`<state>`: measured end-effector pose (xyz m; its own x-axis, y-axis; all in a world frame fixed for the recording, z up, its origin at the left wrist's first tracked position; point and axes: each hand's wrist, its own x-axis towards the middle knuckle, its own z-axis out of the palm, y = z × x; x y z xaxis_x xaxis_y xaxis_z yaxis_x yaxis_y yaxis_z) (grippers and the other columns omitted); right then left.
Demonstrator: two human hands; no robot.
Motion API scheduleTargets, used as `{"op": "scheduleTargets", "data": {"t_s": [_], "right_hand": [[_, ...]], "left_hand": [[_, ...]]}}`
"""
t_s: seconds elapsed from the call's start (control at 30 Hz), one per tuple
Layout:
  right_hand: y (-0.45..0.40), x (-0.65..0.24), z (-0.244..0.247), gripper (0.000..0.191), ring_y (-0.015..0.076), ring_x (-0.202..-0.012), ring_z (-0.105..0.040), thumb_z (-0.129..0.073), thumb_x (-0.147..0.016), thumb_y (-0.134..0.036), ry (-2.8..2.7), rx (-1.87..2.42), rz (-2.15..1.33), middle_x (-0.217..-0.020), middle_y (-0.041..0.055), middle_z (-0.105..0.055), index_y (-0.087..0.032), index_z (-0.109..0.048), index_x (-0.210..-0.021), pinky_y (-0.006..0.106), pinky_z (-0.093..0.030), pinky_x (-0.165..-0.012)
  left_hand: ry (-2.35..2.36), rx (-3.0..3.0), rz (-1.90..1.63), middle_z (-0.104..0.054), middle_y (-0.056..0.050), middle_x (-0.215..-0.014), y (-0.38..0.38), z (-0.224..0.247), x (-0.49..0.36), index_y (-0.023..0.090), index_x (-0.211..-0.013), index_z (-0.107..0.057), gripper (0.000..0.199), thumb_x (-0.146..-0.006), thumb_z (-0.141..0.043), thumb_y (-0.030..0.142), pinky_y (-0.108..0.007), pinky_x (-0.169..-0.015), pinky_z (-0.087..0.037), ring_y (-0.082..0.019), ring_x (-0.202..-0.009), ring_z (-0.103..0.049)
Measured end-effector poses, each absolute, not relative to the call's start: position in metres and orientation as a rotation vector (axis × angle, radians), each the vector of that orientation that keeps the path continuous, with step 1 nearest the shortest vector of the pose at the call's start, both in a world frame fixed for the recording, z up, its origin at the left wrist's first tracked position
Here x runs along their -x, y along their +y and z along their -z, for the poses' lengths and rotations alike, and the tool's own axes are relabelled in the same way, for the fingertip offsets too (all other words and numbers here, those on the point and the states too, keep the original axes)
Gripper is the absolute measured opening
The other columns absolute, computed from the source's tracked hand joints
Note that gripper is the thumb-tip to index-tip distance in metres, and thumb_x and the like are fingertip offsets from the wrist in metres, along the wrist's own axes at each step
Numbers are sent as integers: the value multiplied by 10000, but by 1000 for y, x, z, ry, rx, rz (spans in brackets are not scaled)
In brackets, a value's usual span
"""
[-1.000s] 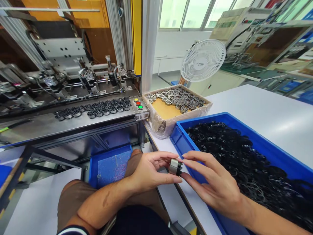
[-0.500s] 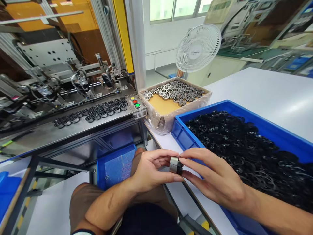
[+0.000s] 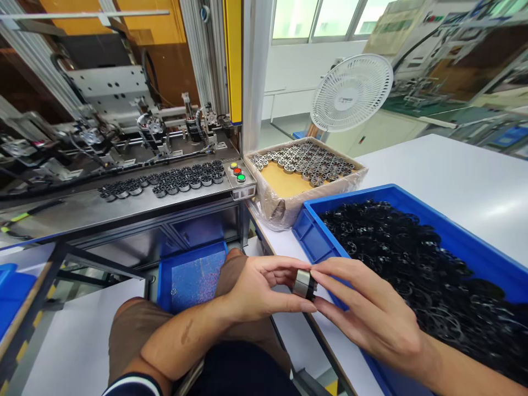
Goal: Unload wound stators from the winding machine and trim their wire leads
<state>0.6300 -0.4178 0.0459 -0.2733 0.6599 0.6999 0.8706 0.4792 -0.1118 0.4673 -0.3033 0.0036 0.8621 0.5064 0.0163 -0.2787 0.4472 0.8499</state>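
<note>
A short metal ring with a black plastic insert (image 3: 303, 284) is held between my two hands, above the table's edge. My left hand (image 3: 264, 289) grips its silver side between thumb and fingers. On the black side, the fingertips of my right hand (image 3: 358, 308) close around the part. Right of the hands, a blue bin (image 3: 315, 234) holds a heap of black plastic parts (image 3: 396, 247). Behind it, a plastic-lined cardboard box (image 3: 280, 201) contains rows of metal rings (image 3: 305, 159). Fingers partly hide the held part.
At left stands a machine with a metal ledge (image 3: 82, 212) bearing rows of assembled rings (image 3: 185, 179). A button box (image 3: 241, 179) sits at its corner. A white fan (image 3: 350, 93) is behind the box. Below is a blue tray (image 3: 190, 280) near my knees.
The view has shifted slightly, so the scene sits a little differently in the frame. Both hands keep hold of the ring and its black insert, which is tilted slightly more.
</note>
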Motion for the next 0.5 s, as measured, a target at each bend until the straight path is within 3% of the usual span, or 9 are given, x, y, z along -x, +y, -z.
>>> {"op": "scheduleTargets", "data": {"t_s": [0.5], "right_hand": [[-418,-633,-48,238,256,-927,-729,-605,-980,-165,-2068,1278,451,-977,128,-726,-158,-649,-1215,381,-659,-783]], "left_hand": [[277,-1025,-439,-795,-108,-968,-300,-5,-463,119,-1034,-773,651,-441,-1000,263,-392,-927,-607,-236,-909,-761]]}}
